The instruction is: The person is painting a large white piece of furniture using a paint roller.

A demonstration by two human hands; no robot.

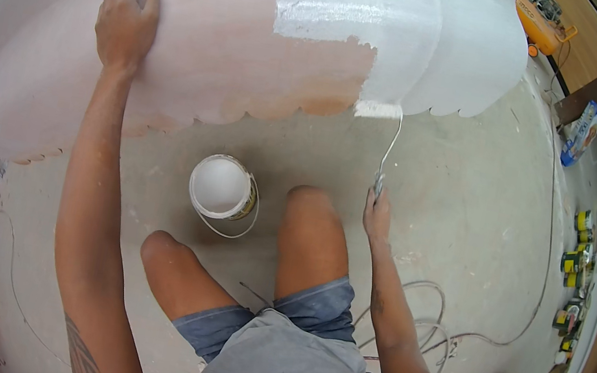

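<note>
Take the white bucket (242, 208) as the middle of the clock: the paint roller (378, 110) is out at two o'clock, its white sleeve lying along the scalloped near edge of the big curved panel (179, 46). I'd judge the roller light, though a loaded sleeve would make it a little heavy at the head. The thin wire frame (394, 143) looks stiff enough to press with; the sleeve should be soft, wet and slippery, so the handle is the sensible place to take hold, and that's where it is held.

The right hand (379, 213), at three o'clock, has its fingers wrapped round that handle, the forearm running up from about five, elbow bent, the frame pointing toward twelve.

The left hand (128, 21), between ten and eleven, grips nothing that I can see; it rests back-up on the unpainted part of the panel, fingers fairly close together and pointing toward twelve, arm reaching almost straight. The palm is hidden, so I can't tell how hard it presses.
</note>
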